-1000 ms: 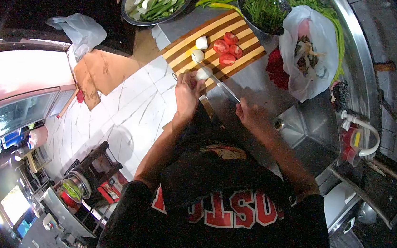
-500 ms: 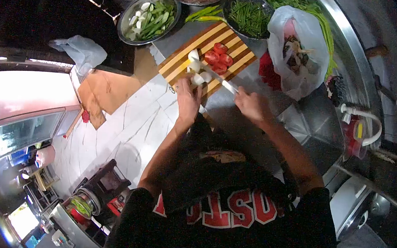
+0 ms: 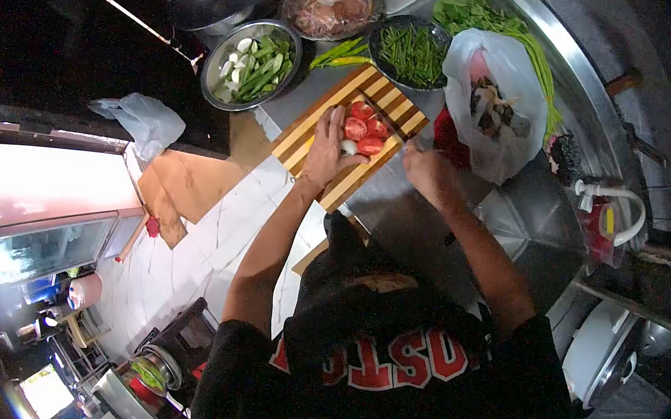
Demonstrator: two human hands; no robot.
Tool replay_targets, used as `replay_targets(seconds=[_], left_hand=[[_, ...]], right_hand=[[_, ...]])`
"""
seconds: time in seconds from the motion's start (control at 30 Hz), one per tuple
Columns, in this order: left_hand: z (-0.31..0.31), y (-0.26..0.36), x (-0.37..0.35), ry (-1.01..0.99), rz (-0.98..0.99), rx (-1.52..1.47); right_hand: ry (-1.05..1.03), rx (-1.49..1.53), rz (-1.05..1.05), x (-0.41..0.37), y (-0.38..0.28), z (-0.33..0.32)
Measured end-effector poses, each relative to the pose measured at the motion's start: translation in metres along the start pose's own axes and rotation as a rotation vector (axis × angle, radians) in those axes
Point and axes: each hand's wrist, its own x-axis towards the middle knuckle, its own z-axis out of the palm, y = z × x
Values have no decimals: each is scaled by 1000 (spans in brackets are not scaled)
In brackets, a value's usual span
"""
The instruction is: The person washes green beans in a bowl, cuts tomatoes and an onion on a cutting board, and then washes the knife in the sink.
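Head view: your left hand [image 3: 327, 148] palm-down over white pieces [image 3: 348, 147] on cutting board [image 3: 400, 111], beside tomato slices [image 3: 363, 127]; grasp unclear. Right hand [image 3: 428, 171] curled, contents hidden. Risk: loosely covered pieces slip, roll off board edge.

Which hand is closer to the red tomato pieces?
Left. The left hand rests on the striped cutting board, right beside the tomato pieces. The right hand is off the board's edge, farther to their right.
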Motion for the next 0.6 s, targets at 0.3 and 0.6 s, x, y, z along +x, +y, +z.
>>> replay_targets(seconds=[0.3, 0.6], left_hand=[[9, -11, 3, 40, -127, -696], [-19, -25, -103, 644, -816, -352]], right_hand=[[104, -119, -95, 1, -5, 7], [371, 42, -267, 6, 23, 33]])
